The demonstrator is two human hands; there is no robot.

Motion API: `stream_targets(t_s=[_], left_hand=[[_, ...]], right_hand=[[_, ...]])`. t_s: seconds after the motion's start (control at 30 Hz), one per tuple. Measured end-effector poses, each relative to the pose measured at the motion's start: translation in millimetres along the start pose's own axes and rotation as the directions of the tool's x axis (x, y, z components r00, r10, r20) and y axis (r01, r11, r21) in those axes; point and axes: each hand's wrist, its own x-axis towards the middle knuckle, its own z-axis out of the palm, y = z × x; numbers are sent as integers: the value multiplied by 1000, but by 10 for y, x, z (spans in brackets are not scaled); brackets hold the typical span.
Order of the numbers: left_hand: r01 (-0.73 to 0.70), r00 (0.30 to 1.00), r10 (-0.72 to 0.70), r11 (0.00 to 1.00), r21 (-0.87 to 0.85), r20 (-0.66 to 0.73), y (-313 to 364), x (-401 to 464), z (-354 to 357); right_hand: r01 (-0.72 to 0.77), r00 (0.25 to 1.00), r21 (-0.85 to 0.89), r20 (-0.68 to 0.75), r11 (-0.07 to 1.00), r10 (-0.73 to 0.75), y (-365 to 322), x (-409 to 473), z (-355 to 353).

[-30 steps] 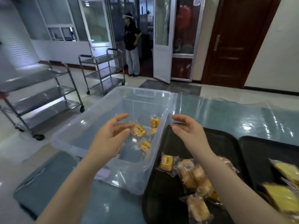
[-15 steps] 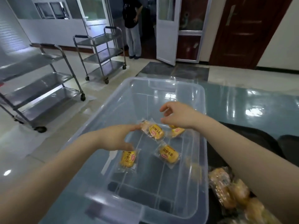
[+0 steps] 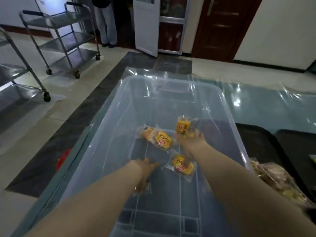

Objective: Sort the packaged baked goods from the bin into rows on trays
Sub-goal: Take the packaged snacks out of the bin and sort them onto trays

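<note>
A: Head view: both hands are reached into the clear bin (image 3: 227, 120). What is gripped?

B: A yellow packet (image 3: 183, 127) is pinched by the right hand (image 3: 191, 142); the left hand (image 3: 143, 170) is pressed on a clear wrapper (grasp cannot be told)

Both hands (image 3: 190, 142) among packets (image 3: 163, 140) in bin (image 3: 227, 106)

Both hands have gone from hovering above the clear bin (image 3: 227, 115) down to its floor. The left hand (image 3: 143, 171) now presses on the packet it hovered over half a second ago, hiding it. The right hand (image 3: 189, 141) has dropped onto the far yellow packet (image 3: 183, 126), fingers curling around its near end.
</note>
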Motion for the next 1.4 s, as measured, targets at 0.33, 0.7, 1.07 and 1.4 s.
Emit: stream_targets(t_s=[0.33, 0.7, 1.07, 1.4], left_hand=[[-105, 970, 120, 991, 78, -210, -154, 357, -104], [-20, 851, -62, 989, -149, -521, -287, 832, -470], [-38, 883, -222, 845, -534, -414, -409, 986, -326], [-21, 697, -439, 778, -628, -567, -330, 878, -237]], right_hand=[[-20, 980, 54, -196, 998, 30, -105, 146, 409], [38, 946, -17, -321, 999, -42, -46, 404, 374], [-16, 955, 251, -281, 968, 89, -33, 709, 224], [-108, 922, 222, -342, 969, 181, -111, 627, 363]])
